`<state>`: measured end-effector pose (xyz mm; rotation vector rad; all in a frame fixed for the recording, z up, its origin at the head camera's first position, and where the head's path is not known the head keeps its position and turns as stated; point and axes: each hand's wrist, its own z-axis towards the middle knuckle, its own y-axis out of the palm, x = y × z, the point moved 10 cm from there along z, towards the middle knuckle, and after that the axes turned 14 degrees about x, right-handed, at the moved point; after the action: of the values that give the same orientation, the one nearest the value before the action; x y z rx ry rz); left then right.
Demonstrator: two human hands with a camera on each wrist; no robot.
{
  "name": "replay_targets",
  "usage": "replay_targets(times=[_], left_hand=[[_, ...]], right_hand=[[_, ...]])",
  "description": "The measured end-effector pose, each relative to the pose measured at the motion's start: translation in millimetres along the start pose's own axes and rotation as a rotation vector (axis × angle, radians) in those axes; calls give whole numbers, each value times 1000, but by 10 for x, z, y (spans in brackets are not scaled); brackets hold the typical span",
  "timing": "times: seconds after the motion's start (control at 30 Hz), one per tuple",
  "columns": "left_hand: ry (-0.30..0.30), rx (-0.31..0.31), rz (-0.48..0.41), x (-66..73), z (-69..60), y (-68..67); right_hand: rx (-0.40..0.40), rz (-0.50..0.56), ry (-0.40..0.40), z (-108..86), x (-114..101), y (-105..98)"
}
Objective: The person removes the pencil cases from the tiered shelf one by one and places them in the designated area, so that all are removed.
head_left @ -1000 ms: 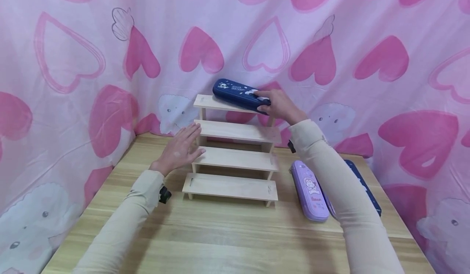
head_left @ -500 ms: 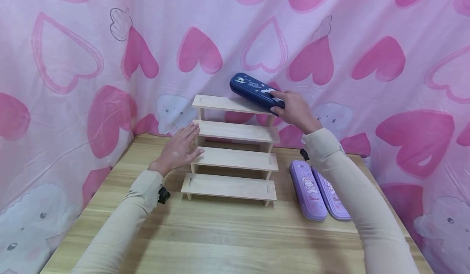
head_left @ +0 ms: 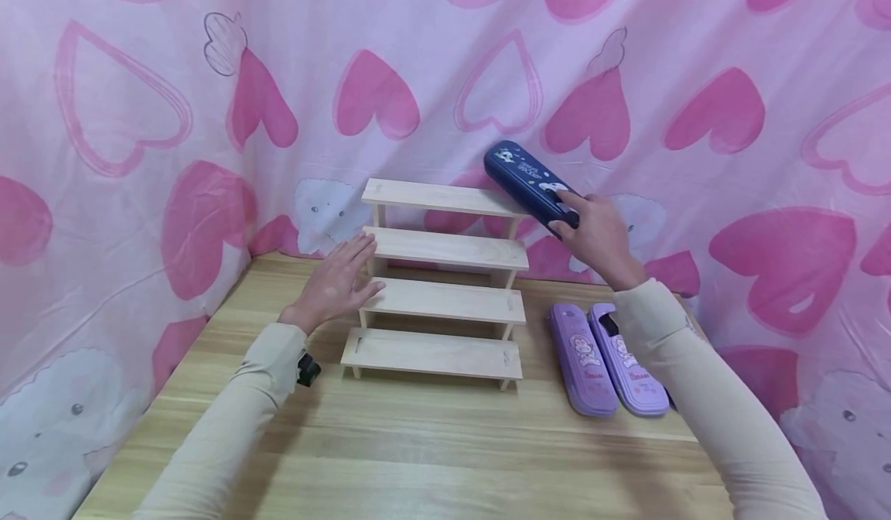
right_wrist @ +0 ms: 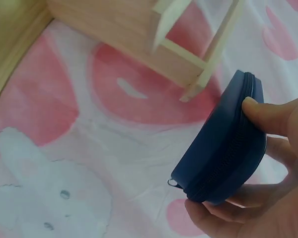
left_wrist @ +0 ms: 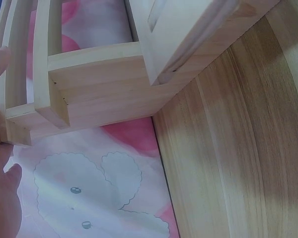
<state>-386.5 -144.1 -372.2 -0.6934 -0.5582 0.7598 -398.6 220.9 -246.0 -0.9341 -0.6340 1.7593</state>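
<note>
My right hand point(head_left: 597, 234) grips the near end of a navy zippered pencil case point(head_left: 527, 179), tilted, beside the right end of the top shelf. In the right wrist view the thumb and fingers hold the navy case point(right_wrist: 228, 144) by its edges, its zipper pull hanging free, apart from the wood. A four-step wooden display rack point(head_left: 445, 249) stands on the table. My left hand point(head_left: 337, 284) rests with extended fingers against the rack's left side, near the second shelf from the top. The left wrist view shows the rack's side panel point(left_wrist: 104, 94) and part of that hand.
Two purple pencil cases point(head_left: 583, 361) lie side by side on the wooden table point(head_left: 418, 450), right of the rack. Something dark point(head_left: 671, 400) shows beside them, mostly hidden by the right sleeve. A pink heart-patterned curtain point(head_left: 431, 56) hangs behind the table.
My right hand has carried the navy pencil case rightward from above the top shelf to beyond its right end. The left hand stays by the rack.
</note>
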Motion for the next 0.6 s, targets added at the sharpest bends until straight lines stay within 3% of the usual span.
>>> replay_targets(times=[0.4,0.6], left_hand=[[-15,-11,5,13,18,-23],[-22,-23,9,20,1,-21]], right_hand=[[35,-11,82,-346,603,-134],[47,-79,141,-550,934,-174]])
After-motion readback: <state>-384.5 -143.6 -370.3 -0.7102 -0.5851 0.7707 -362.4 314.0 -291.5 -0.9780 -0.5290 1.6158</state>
